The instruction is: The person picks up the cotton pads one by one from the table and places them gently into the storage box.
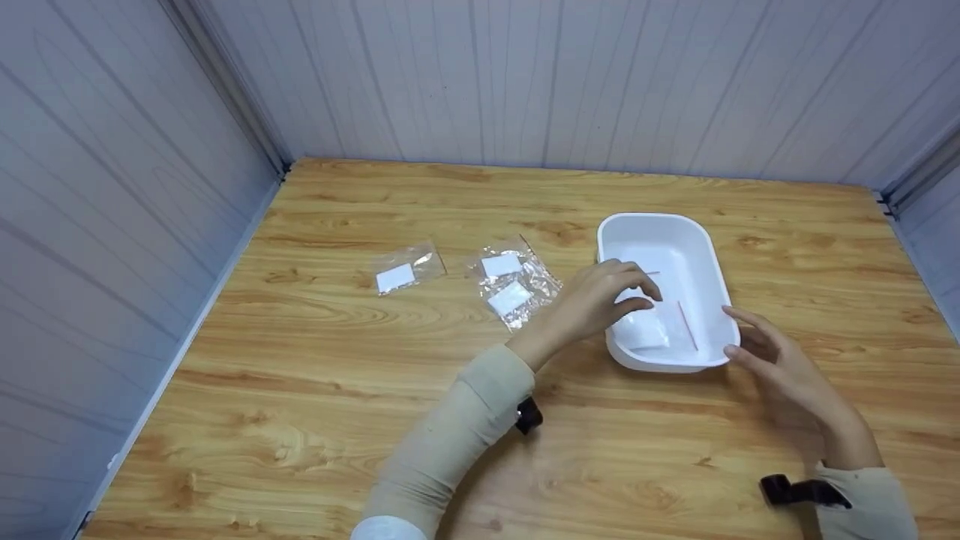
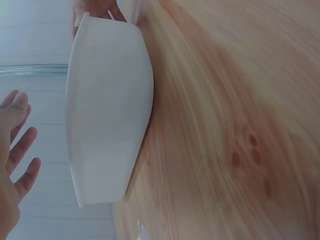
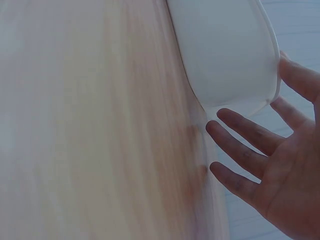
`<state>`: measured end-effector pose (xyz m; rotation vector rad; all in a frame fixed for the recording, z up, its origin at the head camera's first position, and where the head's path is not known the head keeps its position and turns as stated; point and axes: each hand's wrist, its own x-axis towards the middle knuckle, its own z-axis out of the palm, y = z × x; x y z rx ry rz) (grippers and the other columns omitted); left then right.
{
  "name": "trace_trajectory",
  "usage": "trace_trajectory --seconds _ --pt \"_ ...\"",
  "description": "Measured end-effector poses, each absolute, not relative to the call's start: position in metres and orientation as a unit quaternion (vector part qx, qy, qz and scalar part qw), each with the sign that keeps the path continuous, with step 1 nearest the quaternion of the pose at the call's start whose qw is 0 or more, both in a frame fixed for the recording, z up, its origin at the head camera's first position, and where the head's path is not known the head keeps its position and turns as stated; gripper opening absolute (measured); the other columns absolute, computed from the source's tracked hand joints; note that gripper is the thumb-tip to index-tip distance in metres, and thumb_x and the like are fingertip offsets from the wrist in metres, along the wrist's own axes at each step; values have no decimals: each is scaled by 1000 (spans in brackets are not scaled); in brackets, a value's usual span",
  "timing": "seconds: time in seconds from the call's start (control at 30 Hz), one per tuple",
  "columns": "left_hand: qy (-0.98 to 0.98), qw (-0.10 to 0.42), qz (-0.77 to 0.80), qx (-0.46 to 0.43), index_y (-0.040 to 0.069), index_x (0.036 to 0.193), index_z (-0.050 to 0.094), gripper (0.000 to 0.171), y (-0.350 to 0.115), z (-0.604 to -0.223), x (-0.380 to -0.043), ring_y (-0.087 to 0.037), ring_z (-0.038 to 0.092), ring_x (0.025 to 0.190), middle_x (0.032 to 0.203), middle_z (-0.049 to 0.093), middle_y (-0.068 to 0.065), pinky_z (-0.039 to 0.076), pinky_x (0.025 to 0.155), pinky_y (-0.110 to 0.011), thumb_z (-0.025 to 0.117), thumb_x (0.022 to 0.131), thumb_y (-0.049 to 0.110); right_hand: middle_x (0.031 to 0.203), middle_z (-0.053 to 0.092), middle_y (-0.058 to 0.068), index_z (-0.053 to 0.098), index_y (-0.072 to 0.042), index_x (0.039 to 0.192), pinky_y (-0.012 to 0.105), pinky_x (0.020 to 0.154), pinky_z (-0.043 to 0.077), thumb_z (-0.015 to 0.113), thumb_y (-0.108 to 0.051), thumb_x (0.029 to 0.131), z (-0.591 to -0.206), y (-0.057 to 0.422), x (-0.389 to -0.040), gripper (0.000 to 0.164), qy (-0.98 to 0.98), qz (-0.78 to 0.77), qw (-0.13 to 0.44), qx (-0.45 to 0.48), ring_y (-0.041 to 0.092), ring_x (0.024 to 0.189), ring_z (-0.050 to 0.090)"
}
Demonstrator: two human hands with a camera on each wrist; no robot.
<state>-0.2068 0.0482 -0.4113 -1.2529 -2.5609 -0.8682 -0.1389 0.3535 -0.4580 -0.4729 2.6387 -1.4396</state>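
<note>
My left hand (image 1: 604, 296) hovers over the near left part of a white plastic tub (image 1: 716, 277), its fingers loosely bent and holding nothing. In the left wrist view its fingers (image 2: 22, 150) are spread apart from the tub. My right hand (image 1: 780, 364) touches the tub's right rim with thumb and forefinger; its other fingers (image 3: 240, 150) are stretched out beside the outer wall in the right wrist view. Inside the tub lie clear zip bags (image 1: 649, 334) with red seal lines, partly hidden by my left hand.
Left of the tub, overlapping clear bags with white cards (image 1: 510, 298) lie on the wooden table (image 1: 315, 405). Farther left lies a single bag with a white card (image 1: 395, 278). Pale panel walls (image 1: 510, 82) stand behind and at the sides.
</note>
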Motion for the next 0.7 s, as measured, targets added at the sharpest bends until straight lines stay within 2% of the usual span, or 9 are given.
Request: trace_trajectory --seconds 0.37,0.57,0.7 --pt "-864 77 -301 -396 17 108 73 15 31 -414 -210 -7 61 101 106 69 9 44 85 -14 69 94 23 131 53 36 38 -5 151 6 88 39 60 -9 100 -458 352 -140 56 871 -464 46 -155 -11 107 51" --pt "-878 73 -292 -372 21 107 73 14 21 -417 -212 -5 59 101 106 68 11 45 82 -18 67 95 26 132 51 36 37 -4 151 6 88 40 59 -8 100 -458 352 -140 56 868 -469 47 -157 -11 108 50" --pt "-883 75 -292 -360 21 106 73 14 15 -420 -214 -8 61 99 105 69 11 46 80 -20 68 95 27 137 47 36 37 -4 151 7 88 41 58 -7 100 -458 352 -140 56 863 -477 52 -156 -12 111 49"
